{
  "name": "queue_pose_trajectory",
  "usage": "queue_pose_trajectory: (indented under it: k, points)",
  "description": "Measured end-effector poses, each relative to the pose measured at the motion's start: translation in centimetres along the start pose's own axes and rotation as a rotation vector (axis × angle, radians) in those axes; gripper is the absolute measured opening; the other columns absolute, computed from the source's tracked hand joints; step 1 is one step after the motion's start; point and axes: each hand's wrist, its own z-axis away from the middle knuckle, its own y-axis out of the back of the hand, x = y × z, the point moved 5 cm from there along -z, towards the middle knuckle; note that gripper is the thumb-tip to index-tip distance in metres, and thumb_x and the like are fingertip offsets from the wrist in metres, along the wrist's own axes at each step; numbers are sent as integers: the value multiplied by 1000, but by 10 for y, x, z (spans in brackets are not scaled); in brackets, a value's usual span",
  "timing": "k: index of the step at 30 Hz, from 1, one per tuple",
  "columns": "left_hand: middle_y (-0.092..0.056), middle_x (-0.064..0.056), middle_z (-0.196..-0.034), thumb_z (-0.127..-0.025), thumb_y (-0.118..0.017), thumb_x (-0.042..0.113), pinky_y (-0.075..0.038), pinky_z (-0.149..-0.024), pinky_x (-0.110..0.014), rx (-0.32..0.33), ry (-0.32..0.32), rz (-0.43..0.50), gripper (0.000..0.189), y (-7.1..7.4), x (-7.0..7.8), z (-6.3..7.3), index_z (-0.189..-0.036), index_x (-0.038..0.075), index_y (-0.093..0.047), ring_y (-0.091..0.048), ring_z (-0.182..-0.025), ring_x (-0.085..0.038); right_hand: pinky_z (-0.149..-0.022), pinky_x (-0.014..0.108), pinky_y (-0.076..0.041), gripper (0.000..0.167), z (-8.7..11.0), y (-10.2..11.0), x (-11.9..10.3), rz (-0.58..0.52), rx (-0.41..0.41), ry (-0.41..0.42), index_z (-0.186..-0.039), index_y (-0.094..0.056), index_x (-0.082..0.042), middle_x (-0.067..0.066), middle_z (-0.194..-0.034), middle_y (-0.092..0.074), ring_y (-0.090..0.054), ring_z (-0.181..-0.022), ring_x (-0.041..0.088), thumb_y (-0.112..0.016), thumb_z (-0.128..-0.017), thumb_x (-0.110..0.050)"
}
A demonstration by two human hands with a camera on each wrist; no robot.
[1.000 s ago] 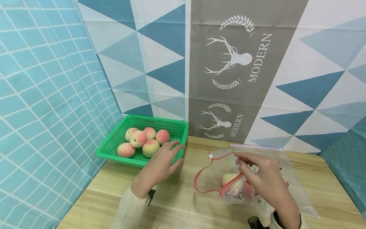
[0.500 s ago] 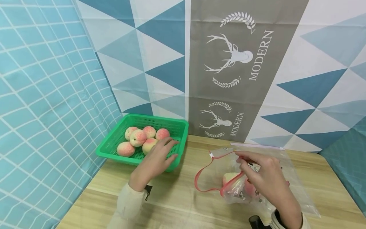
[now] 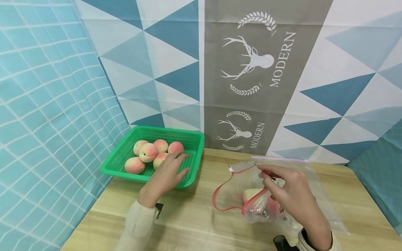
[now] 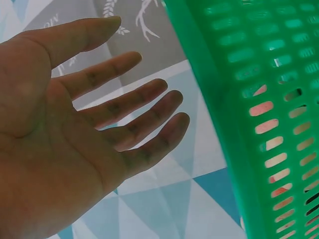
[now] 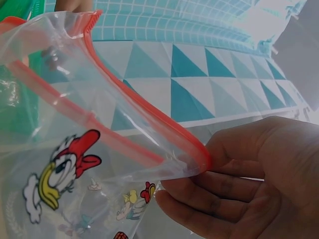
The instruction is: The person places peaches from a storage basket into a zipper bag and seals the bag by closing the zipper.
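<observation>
My left hand (image 3: 163,177) reaches over the near right side of a green basket (image 3: 197,164), palm empty. In the left wrist view its fingers (image 4: 129,129) are spread, just short of the basket's slotted wall (image 4: 239,164). Several pink and yellow peaches (image 3: 149,152) sit in the basket, one partly behind the hand. My right hand (image 3: 293,191) pinches the red zip edge of a clear zip bag (image 3: 230,191) between thumb and fingers, its mouth gaping toward the left. Inside the bag lie peaches (image 3: 252,196). Cartoon ducks (image 5: 62,172) are printed on the plastic.
A light wooden table (image 3: 188,223) carries everything. Another flat clear bag with a pale lilac edge (image 3: 279,158) lies behind and right of the held bag. Patterned cloth (image 3: 176,69) hangs at the back, with blue checked cloth (image 3: 41,122) at the left.
My left hand has moved left, from the basket's right rim to over its inside near the peaches. The right hand keeps its pinch on the bag in the same place.
</observation>
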Motion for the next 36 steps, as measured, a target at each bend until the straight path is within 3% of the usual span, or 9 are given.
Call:
queue_pose_trajectory:
  k: [6, 13, 21, 29, 36]
  points:
    - [-55, -16, -136, -94, -70, 19, -48, -99, -48, -11, 38, 24, 46, -5, -10, 0, -135, 2, -57, -50, -127, -35, -54, 15, -47, 29, -1, 0, 2, -2, -21, -14, -110, -76, -12, -1, -93, -75, -62, -67, 0, -69, -86, 4]
    - [-54, -23, -135, -92, -73, 17, -48, -97, -54, -15, 113, -10, 48, -13, -29, -1, -134, 0, -58, -50, -125, -42, -59, 14, -48, 30, -1, 1, 2, 14, -6, 3, -108, -77, -13, -3, -92, -75, -63, -71, 1, -69, -85, 4]
    - [-48, -32, -139, -92, -72, 18, -42, -96, -66, -57, 236, -80, 51, -28, -55, 1, -136, -2, -55, -43, -128, -52, -59, 14, -47, 29, -2, 1, 3, 19, -12, 0, -109, -77, -11, -1, -93, -75, -63, -72, 1, -69, -85, 4]
    - [-42, -33, -140, -96, -66, 22, -45, -87, -64, -66, 339, -89, 49, -32, -70, 5, -136, -4, -53, -41, -124, -52, -63, 13, -48, 31, -1, 0, 5, 28, -12, 7, -109, -77, -13, -3, -92, -75, -63, -72, 0, -69, -84, 4]
    - [-55, -29, -121, -93, -68, 15, -45, -80, -57, -7, 314, -134, 39, -31, -70, 3, -126, -5, -60, -49, -102, -48, -61, 13, -46, 33, -2, 1, 5, 26, -9, 11, -109, -77, -14, -6, -91, -75, -62, -70, 0, -69, -84, 5]
